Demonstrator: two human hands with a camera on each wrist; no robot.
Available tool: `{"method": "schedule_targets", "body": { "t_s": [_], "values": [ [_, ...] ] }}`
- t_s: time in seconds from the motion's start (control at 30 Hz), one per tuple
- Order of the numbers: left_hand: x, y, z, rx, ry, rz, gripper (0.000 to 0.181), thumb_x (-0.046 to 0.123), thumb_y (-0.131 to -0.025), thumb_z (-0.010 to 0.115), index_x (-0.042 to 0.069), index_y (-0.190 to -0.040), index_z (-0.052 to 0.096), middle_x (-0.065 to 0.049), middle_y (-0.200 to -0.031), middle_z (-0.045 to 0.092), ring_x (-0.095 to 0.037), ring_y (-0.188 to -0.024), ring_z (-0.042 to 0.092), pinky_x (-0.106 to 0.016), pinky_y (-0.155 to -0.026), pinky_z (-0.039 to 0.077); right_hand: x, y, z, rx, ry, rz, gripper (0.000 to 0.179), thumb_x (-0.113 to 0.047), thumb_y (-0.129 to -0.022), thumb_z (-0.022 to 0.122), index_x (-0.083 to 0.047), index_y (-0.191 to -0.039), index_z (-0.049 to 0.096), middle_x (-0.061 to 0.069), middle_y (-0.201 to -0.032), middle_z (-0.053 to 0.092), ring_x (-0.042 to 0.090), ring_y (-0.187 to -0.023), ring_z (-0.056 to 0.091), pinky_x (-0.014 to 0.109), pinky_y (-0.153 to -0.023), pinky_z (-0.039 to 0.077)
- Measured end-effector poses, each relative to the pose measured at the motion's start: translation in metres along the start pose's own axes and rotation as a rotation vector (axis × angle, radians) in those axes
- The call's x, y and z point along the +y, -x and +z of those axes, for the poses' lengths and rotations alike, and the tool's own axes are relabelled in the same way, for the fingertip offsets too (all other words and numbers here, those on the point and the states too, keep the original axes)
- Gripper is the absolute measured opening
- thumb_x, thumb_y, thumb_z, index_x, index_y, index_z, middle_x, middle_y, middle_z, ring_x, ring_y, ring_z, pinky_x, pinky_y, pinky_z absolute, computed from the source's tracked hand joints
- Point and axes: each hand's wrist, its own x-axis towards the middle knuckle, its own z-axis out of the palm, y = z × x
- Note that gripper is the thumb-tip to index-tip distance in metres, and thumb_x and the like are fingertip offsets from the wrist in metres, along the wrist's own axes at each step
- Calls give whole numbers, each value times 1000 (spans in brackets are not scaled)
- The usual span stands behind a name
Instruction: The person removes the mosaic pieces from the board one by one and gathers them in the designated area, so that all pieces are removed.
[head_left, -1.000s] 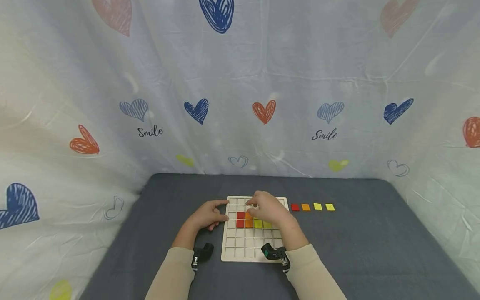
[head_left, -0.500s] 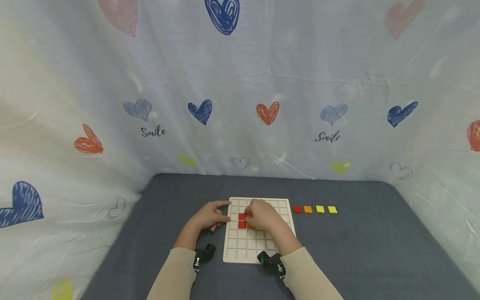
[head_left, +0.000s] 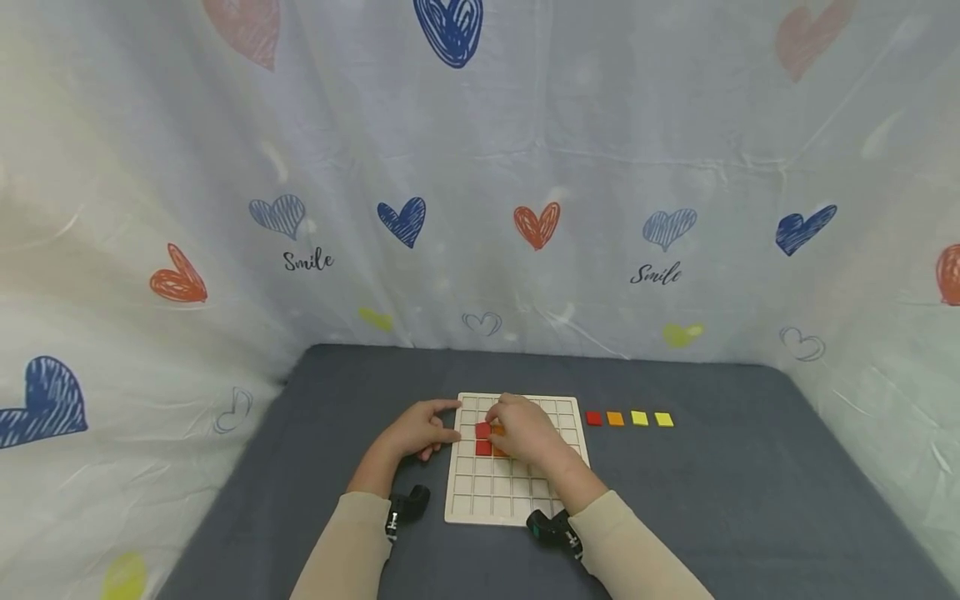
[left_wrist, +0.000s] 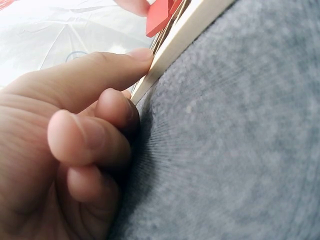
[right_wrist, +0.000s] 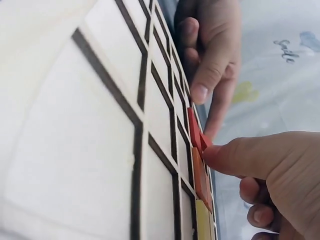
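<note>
A pale wooden grid board [head_left: 480,500] lies on the table, with red, orange and yellow square tiles in its middle rows. My left hand [head_left: 416,429] rests at the board's left side, index finger and thumb stretched out onto its edge. In the left wrist view the thumb [left_wrist: 115,67] touches the rim and the other fingers curl below. With thumb and fingers, my right hand [head_left: 525,429] pinches the upper red tile [right_wrist: 204,141], which tilts up out of the grid. Below it sits another red tile [head_left: 483,447], beside an orange tile [right_wrist: 200,175]. The right hand covers most of the yellow tiles.
To the right of the board, a red tile [head_left: 593,418], an orange tile [head_left: 615,418] and two yellow tiles [head_left: 651,418] lie in a row on the dark grey table [head_left: 735,483]. A white curtain [head_left: 480,167] printed with hearts hangs behind and at both sides.
My right hand has moved left from over the orange and yellow tiles to the upper red tile and now pinches it. The left hand keeps its place at the board's edge.
</note>
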Motion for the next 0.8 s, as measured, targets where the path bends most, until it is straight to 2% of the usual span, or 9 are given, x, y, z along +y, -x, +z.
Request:
{"method": "schedule_targets", "body": {
  "t_s": [0.33,0.8],
  "values": [
    [-2,-2,1,1,6,-5,67,19,-90,81,14,-150,54,-3,-55,55,-12,-37,45,-27,-40,42,0,3,-8,74,29,-66,25,-33,-86,84,-14,-101,79,-3,-91,60,16,-83,61,32,-72,52],
    [-1,0,1,11,0,-3,67,18,-90,81,13,-150,54,-3,-55,55,-12,-37,45,-27,-40,43,10,29,-28,117,-167,53,21,-28,-89,80,-17,-106,77,-7,-90,56,12,-79,52,31,-67,47]
  ]
}}
